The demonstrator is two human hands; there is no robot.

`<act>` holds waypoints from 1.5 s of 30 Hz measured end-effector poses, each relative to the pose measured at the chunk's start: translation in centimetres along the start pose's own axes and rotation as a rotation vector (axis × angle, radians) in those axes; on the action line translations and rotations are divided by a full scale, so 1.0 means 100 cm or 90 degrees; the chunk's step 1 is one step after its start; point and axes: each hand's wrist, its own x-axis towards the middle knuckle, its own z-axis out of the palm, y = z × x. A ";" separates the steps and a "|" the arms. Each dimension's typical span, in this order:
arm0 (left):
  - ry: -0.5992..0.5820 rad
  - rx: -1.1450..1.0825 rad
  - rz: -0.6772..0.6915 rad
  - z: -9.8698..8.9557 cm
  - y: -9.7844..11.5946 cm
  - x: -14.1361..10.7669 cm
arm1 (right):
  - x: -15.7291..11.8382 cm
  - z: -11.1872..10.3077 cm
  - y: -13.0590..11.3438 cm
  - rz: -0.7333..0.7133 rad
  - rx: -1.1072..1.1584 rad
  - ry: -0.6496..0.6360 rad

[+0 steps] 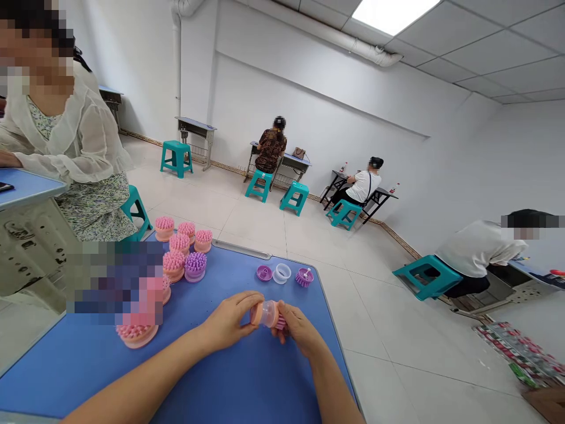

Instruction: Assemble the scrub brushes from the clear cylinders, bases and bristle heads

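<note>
My left hand (235, 321) grips the orange end of a small scrub brush (268, 314), whose middle is clear plastic. My right hand (300, 330) is closed round its other end, where pink bristles show between the fingers. The brush lies on its side in the air above the blue desk (247, 377). Just beyond my hands are a purple cap (264, 272), a clear ring (282, 272) and a purple bristle head (304, 277) with a white stem pointing up.
Several pink-bristled brushes (179, 242) and a purple brush (195, 267) stand on the desk's left side. A blurred patch hides part of that side. A person (83, 141) sits close at left; others sit at desks farther off. Teal stools (176, 158) stand about the floor.
</note>
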 end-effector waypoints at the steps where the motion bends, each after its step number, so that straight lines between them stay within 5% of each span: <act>1: 0.002 0.003 -0.001 0.000 0.001 0.000 | 0.000 0.000 0.001 0.008 0.008 0.004; 10: 0.021 -0.020 -0.061 -0.001 0.009 -0.001 | -0.003 0.001 -0.002 0.006 0.078 0.009; 18: -0.023 -0.166 -0.236 -0.004 0.018 0.004 | -0.008 0.006 -0.006 -0.169 0.057 -0.012; 25: -0.014 -0.194 -0.281 -0.004 0.022 0.007 | -0.005 0.007 -0.007 -0.025 0.061 -0.028; 30: -0.020 -0.188 -0.335 -0.009 0.023 0.010 | -0.008 0.005 -0.012 -0.141 0.040 -0.001; 36: -0.002 -0.221 -0.344 -0.009 0.024 0.011 | -0.005 0.008 -0.009 -0.054 0.059 -0.028; 45: -0.075 -0.573 -0.591 -0.007 0.019 0.010 | -0.014 0.011 -0.012 -0.357 -0.239 0.028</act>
